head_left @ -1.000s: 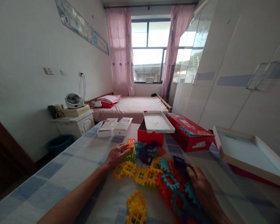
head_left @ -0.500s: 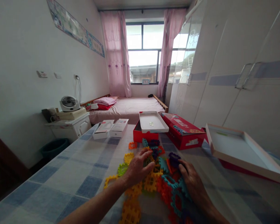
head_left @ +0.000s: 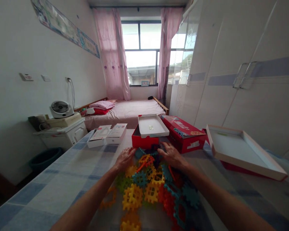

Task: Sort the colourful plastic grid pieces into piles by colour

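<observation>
A heap of plastic interlocking building pieces lies on the table in front of me, in yellow, orange, red, teal, green and purple. My left hand [head_left: 125, 158] rests at its far left edge, fingers stretched forward beside a teal piece [head_left: 140, 153]. At the far right edge is my right hand [head_left: 171, 156], fingers spread, its tips by the purple pieces [head_left: 155, 150]. Neither hand visibly grips a piece. Yellow pieces [head_left: 132, 196] and a teal gear-shaped piece [head_left: 139, 178] lie between my forearms. Red pieces [head_left: 167, 199] are nearer my right forearm.
Behind the heap stands a red box [head_left: 144, 141] with a white lid [head_left: 154, 126] on it. To its right are another red box [head_left: 184, 133] and a large shallow lid [head_left: 245, 152]. Small white boxes [head_left: 115, 134] sit back left on the checked tablecloth [head_left: 50, 179].
Both hands have moved forward to the far end of the heap, the left off its middle, the right away from a purple piece. The view has turned slightly right.
</observation>
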`<state>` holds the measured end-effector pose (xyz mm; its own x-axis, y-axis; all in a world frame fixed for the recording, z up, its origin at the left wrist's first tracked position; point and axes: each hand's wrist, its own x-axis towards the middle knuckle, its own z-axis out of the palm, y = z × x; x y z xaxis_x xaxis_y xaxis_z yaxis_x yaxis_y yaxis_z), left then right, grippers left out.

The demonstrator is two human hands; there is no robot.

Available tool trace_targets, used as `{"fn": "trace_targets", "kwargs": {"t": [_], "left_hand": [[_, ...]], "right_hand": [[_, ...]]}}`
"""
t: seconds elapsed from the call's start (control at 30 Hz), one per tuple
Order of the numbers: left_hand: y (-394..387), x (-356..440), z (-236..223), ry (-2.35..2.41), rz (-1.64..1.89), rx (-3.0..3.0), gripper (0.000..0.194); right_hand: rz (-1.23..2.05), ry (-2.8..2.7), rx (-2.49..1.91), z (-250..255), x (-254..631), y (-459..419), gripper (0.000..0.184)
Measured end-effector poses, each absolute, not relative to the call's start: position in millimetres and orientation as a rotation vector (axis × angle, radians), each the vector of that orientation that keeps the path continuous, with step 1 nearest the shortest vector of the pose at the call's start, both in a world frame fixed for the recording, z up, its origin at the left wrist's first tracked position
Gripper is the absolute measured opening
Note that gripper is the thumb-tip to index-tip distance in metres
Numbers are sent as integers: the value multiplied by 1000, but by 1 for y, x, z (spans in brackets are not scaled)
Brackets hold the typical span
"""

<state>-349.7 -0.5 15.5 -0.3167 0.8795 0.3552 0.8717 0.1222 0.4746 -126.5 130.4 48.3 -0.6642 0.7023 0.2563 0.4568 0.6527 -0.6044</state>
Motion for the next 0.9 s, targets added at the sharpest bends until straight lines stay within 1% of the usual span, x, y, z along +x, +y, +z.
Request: {"fn": "trace_targets", "kwargs": {"t": [0.13, 0.27, 0.33, 0.43, 0.57, 0.63, 0.7, 0.8, 0.83, 0.9], "left_hand": [[2, -323, 20, 2147, 1021, 1781, 45], [7, -302, 32, 1976, 1137, 1699, 42], [15, -291, 37, 1937, 1161, 1735, 39], [32, -271, 41, 1841, 1131, 1786, 40], [36, -247, 50, 1718, 1050, 1828, 52], [16, -248, 56, 1759, 1037, 1913, 54], [-21, -262, 57, 1903, 971, 1960, 55], [-92, -299, 42, 2157, 669, 1883, 79], [-115, -311, 34, 2225, 587, 1820, 86], [-151, -330, 18, 2318, 446, 1696, 95]], "right_hand": [[836, -2402, -907, 39, -148, 142, 40], [895, -2435, -806, 39, -136, 146, 29], [906, -2457, -750, 42, -123, 146, 28], [866, -2495, -713, 48, -99, 144, 29], [717, -2512, -750, 54, -60, 138, 33], [645, -2468, -800, 55, -34, 130, 40], [598, -2454, -842, 52, -2, 116, 55], [621, -2561, -838, 37, 44, 84, 88], [635, -2610, -814, 30, 56, 71, 96], [642, -2710, -754, 18, 70, 48, 105]]}}
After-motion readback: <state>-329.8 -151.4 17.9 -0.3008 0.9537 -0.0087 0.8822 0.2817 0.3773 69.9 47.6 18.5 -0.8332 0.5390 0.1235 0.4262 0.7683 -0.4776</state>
